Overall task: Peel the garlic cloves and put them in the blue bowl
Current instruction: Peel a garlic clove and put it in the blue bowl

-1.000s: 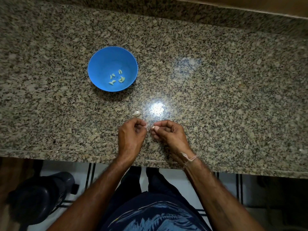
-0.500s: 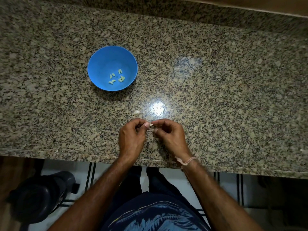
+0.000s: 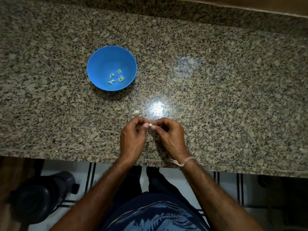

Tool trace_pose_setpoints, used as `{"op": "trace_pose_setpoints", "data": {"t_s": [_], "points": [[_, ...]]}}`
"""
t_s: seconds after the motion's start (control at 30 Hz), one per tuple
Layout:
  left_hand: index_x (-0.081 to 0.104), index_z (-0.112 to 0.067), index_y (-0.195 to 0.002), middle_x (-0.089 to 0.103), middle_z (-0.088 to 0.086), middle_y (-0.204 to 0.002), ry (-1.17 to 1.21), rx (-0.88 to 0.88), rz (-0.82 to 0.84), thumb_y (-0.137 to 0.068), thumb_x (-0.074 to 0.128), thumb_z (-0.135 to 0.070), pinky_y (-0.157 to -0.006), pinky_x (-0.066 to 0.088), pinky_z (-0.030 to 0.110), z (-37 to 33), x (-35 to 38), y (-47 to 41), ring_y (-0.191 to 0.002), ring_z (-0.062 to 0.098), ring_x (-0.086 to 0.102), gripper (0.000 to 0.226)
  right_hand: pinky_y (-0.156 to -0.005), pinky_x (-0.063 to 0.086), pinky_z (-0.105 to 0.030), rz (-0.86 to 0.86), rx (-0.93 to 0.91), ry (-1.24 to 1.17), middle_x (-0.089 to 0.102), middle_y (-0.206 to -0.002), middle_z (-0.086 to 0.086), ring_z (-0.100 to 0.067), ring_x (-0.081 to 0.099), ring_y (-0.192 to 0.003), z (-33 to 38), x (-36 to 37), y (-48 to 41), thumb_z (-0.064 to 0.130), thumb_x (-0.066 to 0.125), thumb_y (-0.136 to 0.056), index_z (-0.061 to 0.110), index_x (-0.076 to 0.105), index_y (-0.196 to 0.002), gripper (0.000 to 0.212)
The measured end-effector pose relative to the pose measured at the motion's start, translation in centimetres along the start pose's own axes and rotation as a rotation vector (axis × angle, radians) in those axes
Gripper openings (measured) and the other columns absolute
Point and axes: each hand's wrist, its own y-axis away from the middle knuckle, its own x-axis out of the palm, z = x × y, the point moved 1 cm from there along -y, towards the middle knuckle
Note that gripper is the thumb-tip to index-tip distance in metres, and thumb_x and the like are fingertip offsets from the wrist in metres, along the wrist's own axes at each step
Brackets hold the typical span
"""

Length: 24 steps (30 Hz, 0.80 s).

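A small pale garlic clove [image 3: 150,125] is pinched between the fingertips of both hands over the front of the granite counter. My left hand [image 3: 132,139] grips it from the left with curled fingers. My right hand [image 3: 170,137] pinches it from the right. A second unpeeled clove [image 3: 135,112] lies on the counter just beyond my left hand. The blue bowl [image 3: 100,64] stands farther back and to the left, holding several peeled cloves [image 3: 116,78].
The granite counter [image 3: 216,97] stretches wide to the right, with a raised back ledge [image 3: 166,10]. A bright light glare [image 3: 157,108] sits just behind my hands. Below the counter edge, a dark round container [image 3: 40,195] stands on the tiled floor at the left.
My hands have drawn closer together around the clove, fingertips now meeting. The bowl and the loose clove have stayed in place.
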Motion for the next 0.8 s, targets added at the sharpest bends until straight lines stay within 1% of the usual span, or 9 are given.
{"op": "trace_pose_setpoints", "data": {"t_s": [0.1, 0.23, 0.37, 0.5, 0.6, 0.7, 0.8], "points": [[0.073, -0.031, -0.099, 0.074, -0.015, -0.093, -0.025, 0.029, -0.005, -0.095, 0.072, -0.033, -0.081, 0.062, 0.041, 0.1, -0.3, 0.1, -0.091, 0.005, 0.070, 0.005, -0.086, 0.063, -0.041, -0.005, -0.006, -0.011, 0.079, -0.093, 0.000, -0.016, 0.076, -0.091, 0.1, 0.1, 0.1, 0.019, 0.082, -0.088, 0.009, 0.078, -0.096, 0.013], [0.075, -0.030, -0.100, 0.074, -0.016, -0.093, -0.064, 0.012, -0.026, -0.095, 0.072, -0.041, -0.080, 0.062, 0.044, 0.3, -0.5, 0.0, -0.090, 0.004, 0.069, 0.013, -0.091, 0.062, -0.046, 0.010, -0.032, -0.071, 0.079, -0.098, -0.004, -0.020, 0.076, -0.097, -0.1, -0.1, 0.2, 0.010, 0.077, -0.092, 0.006, 0.078, -0.101, 0.011], [0.079, -0.027, -0.102, 0.074, -0.016, -0.096, -0.082, 0.017, 0.011, -0.093, 0.073, -0.043, -0.081, 0.061, 0.041, -0.1, -0.6, -0.1, -0.090, 0.002, 0.069, 0.018, -0.095, 0.060, -0.047, 0.004, -0.036, -0.094, 0.078, -0.102, -0.005, -0.022, 0.074, -0.102, -0.4, -0.2, 0.3, 0.006, 0.075, -0.092, 0.005, 0.077, -0.103, 0.011], [0.081, -0.027, -0.099, 0.076, -0.016, -0.091, -0.051, -0.012, 0.075, -0.090, 0.076, -0.045, -0.081, 0.062, 0.040, -0.3, -1.0, -0.3, -0.088, 0.001, 0.070, 0.020, -0.094, 0.060, -0.048, -0.010, -0.002, -0.099, 0.078, -0.100, -0.005, -0.023, 0.074, -0.100, -0.9, -0.2, 0.2, 0.006, 0.076, -0.091, 0.007, 0.077, -0.101, 0.010], [0.081, -0.025, -0.094, 0.077, -0.014, -0.088, -0.018, -0.049, 0.088, -0.090, 0.078, -0.041, -0.082, 0.062, 0.041, -0.4, -0.9, -0.4, -0.086, 0.003, 0.071, 0.017, -0.093, 0.060, -0.046, -0.008, 0.003, -0.089, 0.077, -0.098, -0.005, -0.022, 0.074, -0.099, -1.0, -0.2, 0.2, 0.007, 0.076, -0.091, 0.007, 0.076, -0.099, 0.008], [0.081, -0.022, -0.087, 0.077, -0.007, -0.083, 0.091, -0.082, 0.120, -0.091, 0.077, -0.032, -0.085, 0.061, 0.047, -0.5, -0.8, -0.3, -0.085, 0.013, 0.074, 0.012, -0.094, 0.060, -0.048, 0.015, 0.011, -0.077, 0.077, -0.099, -0.005, -0.023, 0.073, -0.099, -1.2, 0.0, 0.0, 0.006, 0.075, -0.091, 0.008, 0.076, -0.099, 0.008], [0.080, -0.011, -0.087, 0.078, 0.004, -0.086, 0.258, -0.186, 0.193, -0.094, 0.072, -0.019, -0.095, 0.059, 0.049, -0.3, -0.7, -0.2, -0.091, 0.022, 0.075, 0.014, -0.092, 0.061, -0.049, 0.045, 0.068, -0.125, 0.076, -0.101, -0.011, -0.029, 0.073, -0.100, -1.2, -0.2, -0.1, 0.003, 0.074, -0.091, 0.005, 0.075, -0.098, 0.007]]}}
